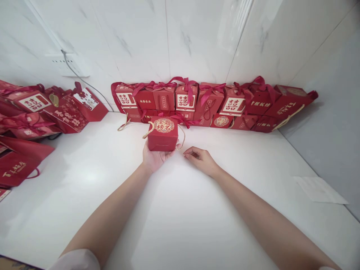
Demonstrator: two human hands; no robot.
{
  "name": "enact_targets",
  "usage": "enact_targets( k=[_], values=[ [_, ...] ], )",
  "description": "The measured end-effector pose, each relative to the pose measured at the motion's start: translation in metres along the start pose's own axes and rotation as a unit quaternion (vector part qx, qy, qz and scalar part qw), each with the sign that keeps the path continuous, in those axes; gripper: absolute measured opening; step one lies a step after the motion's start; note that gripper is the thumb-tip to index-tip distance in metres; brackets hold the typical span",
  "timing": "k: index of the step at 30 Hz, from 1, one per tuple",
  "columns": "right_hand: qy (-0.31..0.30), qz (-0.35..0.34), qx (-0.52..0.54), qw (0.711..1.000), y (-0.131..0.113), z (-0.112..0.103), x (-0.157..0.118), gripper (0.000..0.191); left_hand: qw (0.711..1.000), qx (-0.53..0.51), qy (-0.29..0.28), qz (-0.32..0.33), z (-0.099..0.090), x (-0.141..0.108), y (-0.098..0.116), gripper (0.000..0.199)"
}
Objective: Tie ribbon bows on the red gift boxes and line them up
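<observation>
A red gift box (pixel 163 141) with gold lettering on its top rests in my left hand (pixel 155 159), which grips it from below. Gold rope handles (pixel 183 138) hang loose at both sides of this box. Just to the right, my right hand (pixel 200 159) is near one rope handle, its fingers curled with thumb and fingertips together. Whether anything is pinched there is too small to make out. Behind the held box stands a stacked row of red gift boxes (pixel 206 107) tied with dark red ribbons.
More red boxes and bags (pixel 67 112) are heaped along the left of the white table (pixel 168 225). A grey cable (pixel 81 78) runs down the marbled wall from a socket panel (pixel 67 65). At the right lies a pale sheet (pixel 319 189) beside a grey side panel (pixel 326 123).
</observation>
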State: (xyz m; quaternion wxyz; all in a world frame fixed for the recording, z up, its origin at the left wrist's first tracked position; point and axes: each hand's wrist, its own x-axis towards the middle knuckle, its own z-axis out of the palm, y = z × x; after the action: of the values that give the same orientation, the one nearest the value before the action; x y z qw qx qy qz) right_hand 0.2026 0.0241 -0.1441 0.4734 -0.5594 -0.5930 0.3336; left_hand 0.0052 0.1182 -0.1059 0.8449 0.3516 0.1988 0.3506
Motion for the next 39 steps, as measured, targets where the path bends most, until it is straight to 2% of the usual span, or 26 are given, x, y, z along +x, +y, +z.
enact_targets(
  k=[4, 8, 22, 32, 39],
  values=[
    [-0.002, -0.004, 0.006, 1.0, 0.0007, 0.0008, -0.0002, 0.019, 0.999, -0.038, 0.008, 0.003, -0.0071, 0.0024, -0.001, 0.067],
    [-0.005, -0.008, 0.01, 1.0, 0.0022, 0.001, -0.0002, 0.02, 0.998, -0.066, 0.001, -0.015, -0.0084, 0.0025, -0.0002, 0.071],
    [-0.006, -0.01, 0.012, 1.0, 0.004, 0.0013, 0.0004, 0.019, 0.998, -0.055, -0.016, -0.009, -0.0054, 0.0013, -0.0011, 0.068],
    [-0.006, -0.009, 0.008, 1.0, 0.0009, 0.0012, -0.0003, 0.021, 0.998, -0.061, 0.022, -0.011, -0.0093, 0.0026, -0.0022, 0.06],
    [-0.004, -0.008, 0.009, 1.0, 0.0005, 0.0009, -0.0009, 0.02, 0.998, -0.041, 0.05, -0.011, -0.0028, 0.0007, -0.0013, 0.059]
  ],
)
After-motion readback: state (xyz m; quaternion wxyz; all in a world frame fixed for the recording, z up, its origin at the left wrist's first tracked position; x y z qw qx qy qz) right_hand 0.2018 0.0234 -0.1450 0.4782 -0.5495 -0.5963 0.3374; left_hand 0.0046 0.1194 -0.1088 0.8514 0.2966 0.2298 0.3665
